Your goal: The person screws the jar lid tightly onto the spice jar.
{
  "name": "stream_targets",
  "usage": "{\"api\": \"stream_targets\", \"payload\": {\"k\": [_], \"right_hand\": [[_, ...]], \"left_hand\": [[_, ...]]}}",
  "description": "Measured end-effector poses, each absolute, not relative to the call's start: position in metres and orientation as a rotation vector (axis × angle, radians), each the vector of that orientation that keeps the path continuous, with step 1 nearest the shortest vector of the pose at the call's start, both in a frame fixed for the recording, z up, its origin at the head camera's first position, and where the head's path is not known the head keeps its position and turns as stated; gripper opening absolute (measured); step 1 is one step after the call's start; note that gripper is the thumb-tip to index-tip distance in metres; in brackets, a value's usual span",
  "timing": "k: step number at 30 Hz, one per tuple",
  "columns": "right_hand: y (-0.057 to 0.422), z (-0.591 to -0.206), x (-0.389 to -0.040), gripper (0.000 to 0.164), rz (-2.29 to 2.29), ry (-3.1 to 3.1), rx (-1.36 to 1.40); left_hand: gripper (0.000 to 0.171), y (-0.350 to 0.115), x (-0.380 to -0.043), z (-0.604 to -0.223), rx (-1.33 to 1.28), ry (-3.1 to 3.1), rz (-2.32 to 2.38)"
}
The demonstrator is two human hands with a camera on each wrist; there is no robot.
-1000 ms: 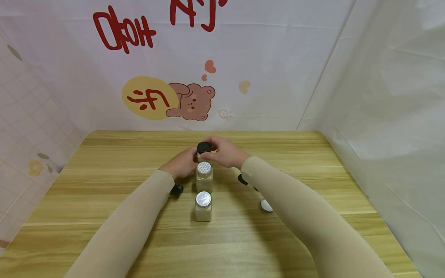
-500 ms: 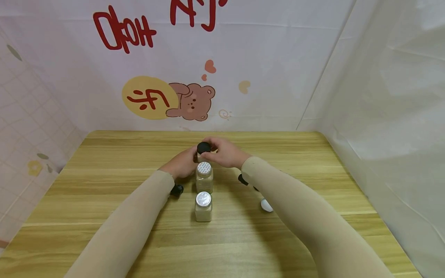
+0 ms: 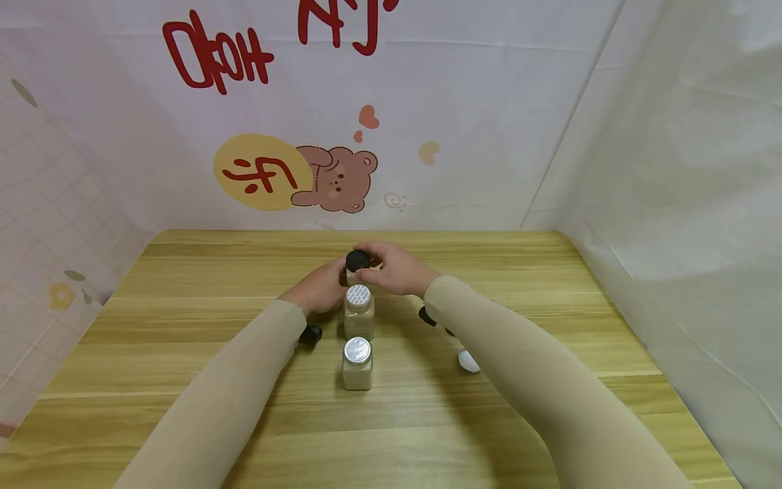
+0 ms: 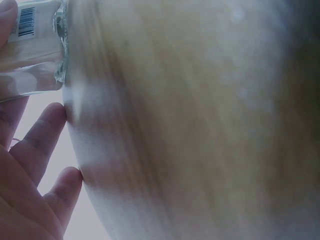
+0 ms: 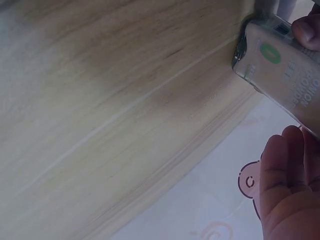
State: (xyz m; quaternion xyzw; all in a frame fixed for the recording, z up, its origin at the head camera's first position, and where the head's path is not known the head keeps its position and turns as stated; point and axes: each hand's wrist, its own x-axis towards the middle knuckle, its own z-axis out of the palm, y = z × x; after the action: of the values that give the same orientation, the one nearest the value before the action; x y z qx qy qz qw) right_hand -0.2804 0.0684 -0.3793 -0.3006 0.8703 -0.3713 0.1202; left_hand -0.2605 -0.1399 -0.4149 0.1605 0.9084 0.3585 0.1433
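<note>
At the back of the row in the head view, my left hand (image 3: 320,288) holds a small seasoning jar (image 3: 352,279) by its side. My right hand (image 3: 400,268) reaches over from the right, its thumb and fingers around the jar's black cap (image 3: 358,261). The right wrist view shows the clear jar (image 5: 275,65) with pale powder and "onion powder" lettering. In the left wrist view, part of the same jar (image 4: 32,60) shows a barcode, with the lower fingers below it. The cap is outside both wrist views.
Nearer me stand two more powder jars, a middle jar (image 3: 359,319) and a front jar (image 3: 358,370), both with silvery-white tops. A round white disc (image 3: 468,360) lies by my right sleeve. Small black objects (image 3: 311,335) show beside both forearms, partly hidden. A printed curtain surrounds the table.
The right thumb has shifted very slightly to the right along the black cap's edge. The left hand and the other jars stay where they were.
</note>
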Motion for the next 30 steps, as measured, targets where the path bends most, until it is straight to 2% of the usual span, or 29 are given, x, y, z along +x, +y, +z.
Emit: {"api": "stream_targets", "payload": {"k": [4,6,12,14,19,21,23,28,30], "right_hand": [[0.0677,-0.3783,-0.2802,0.043,-1.101,2.539,-0.872],[0.0673,-0.3773,-0.2796,0.042,-1.109,2.537,-0.853],[0.0687,-0.3773,-0.2805,0.061,-1.104,2.528,-0.825],[0.0695,-0.3779,-0.2817,0.062,-1.099,2.526,-0.845],[0.0694,-0.3785,-0.2832,0.043,-1.111,2.532,-0.868],[0.0691,-0.3787,-0.2836,0.04,-1.125,2.535,-0.849],[0.0689,-0.3788,-0.2838,0.043,-1.135,2.533,-0.827],[0.07,-0.3774,-0.2837,0.063,-1.118,2.529,-0.829],[0.0708,-0.3771,-0.2843,0.064,-1.105,2.528,-0.854]], "left_hand": [[0.051,-0.1401,-0.261,-0.4148,0.455,2.617,1.033],[0.05,-0.1403,-0.2614,-0.4149,0.453,2.617,1.032],[0.053,-0.1402,-0.2632,-0.4164,0.456,2.619,1.026],[0.053,-0.1401,-0.2636,-0.4168,0.454,2.617,1.026],[0.053,-0.1399,-0.264,-0.4163,0.448,2.616,1.029],[0.052,-0.1398,-0.2641,-0.4159,0.446,2.616,1.033],[0.053,-0.1398,-0.2642,-0.4158,0.445,2.615,1.037],[0.053,-0.1392,-0.2644,-0.4158,0.446,2.613,1.041],[0.053,-0.1388,-0.2647,-0.4159,0.447,2.613,1.041]]}}
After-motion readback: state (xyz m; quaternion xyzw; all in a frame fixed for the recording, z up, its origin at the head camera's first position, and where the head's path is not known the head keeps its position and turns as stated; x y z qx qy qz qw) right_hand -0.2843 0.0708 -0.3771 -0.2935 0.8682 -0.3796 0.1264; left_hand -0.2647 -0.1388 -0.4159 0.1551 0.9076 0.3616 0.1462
